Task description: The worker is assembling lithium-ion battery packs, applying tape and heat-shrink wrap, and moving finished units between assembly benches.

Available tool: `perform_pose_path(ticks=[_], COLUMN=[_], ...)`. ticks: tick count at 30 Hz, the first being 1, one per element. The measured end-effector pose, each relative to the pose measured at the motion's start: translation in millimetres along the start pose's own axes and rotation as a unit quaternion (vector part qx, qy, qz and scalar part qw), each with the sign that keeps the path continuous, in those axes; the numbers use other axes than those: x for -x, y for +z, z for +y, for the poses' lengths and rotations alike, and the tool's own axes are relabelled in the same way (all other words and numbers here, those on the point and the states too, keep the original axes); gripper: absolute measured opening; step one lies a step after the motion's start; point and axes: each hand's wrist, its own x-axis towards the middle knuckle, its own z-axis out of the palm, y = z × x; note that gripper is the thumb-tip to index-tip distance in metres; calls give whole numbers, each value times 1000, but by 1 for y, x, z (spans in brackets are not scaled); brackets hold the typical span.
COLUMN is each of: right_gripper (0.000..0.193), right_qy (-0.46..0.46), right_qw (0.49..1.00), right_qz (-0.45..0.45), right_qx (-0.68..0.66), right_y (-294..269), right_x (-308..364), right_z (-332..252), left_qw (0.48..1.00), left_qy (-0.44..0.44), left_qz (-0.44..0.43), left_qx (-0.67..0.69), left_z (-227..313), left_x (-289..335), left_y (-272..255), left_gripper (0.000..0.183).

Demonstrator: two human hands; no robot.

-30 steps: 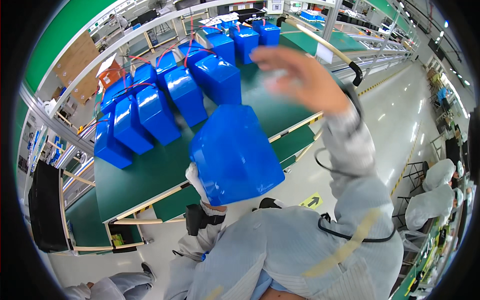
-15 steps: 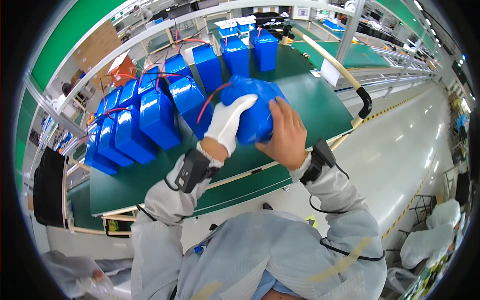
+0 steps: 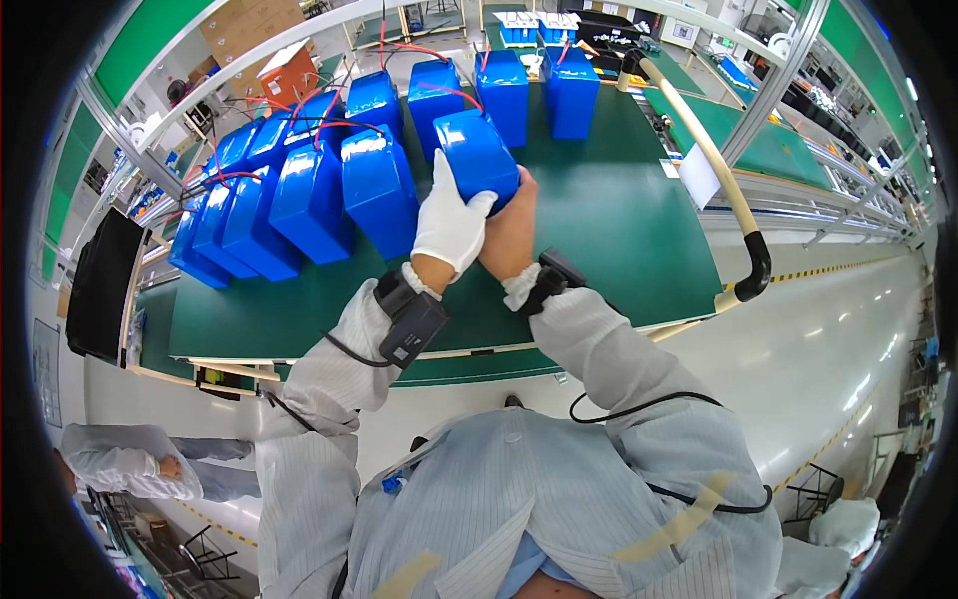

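Between both my hands is a blue shrink-wrapped battery pack [image 3: 477, 158] with a red wire at its far end. My left hand [image 3: 449, 228], in a white glove, grips its near left side. My bare right hand [image 3: 512, 232] holds it from the right and below, with the fingers partly hidden behind it. The pack is at the row of like packs, close to a standing battery pack [image 3: 379, 195] on its left. I cannot tell whether its base touches the green table [image 3: 609, 220].
Several more blue battery packs [image 3: 311, 205] with red and black wires stand in rows at left and back. A cream rail [image 3: 699, 150] with a black elbow bends along the table's right side. A black monitor-like panel [image 3: 105, 285] stands at left. Another person's sleeve [image 3: 120, 459] shows lower left.
My hands have carried the battery pack away from me, toward the row, and turned it so a broad smooth face shows. My right hand has shifted lower on it. The view has shifted too.
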Motion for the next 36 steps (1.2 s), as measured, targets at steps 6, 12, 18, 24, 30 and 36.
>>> perform_pose_path(ticks=[6,12,18,24,30,36], right_gripper=[95,105,104,73,70,34], right_qy=[-56,-3,-10,-192,-126,-203], right_qw=[997,998,993,951,710,382], right_qz=[33,65,51,-179,-647,-858], right_qx=[29,25,110,-160,-248,-276], right_y=[17,42,52,87,152,157], right_x=[5,0,53,271,537,713], right_z=[12,0,-23,-140,-202,-270], left_qw=[997,980,961,957,884,719], left_qy=[-30,22,-87,-223,-325,-470], left_qz=[-10,-65,-67,109,332,511], left_qx=[70,188,253,147,41,34], left_z=[-14,-8,-88,-143,-141,-122], left_x=[23,121,297,480,648,802], left_y=[-2,-36,-152,-245,-316,-342], left_gripper=[81,71,55,35,41,42])
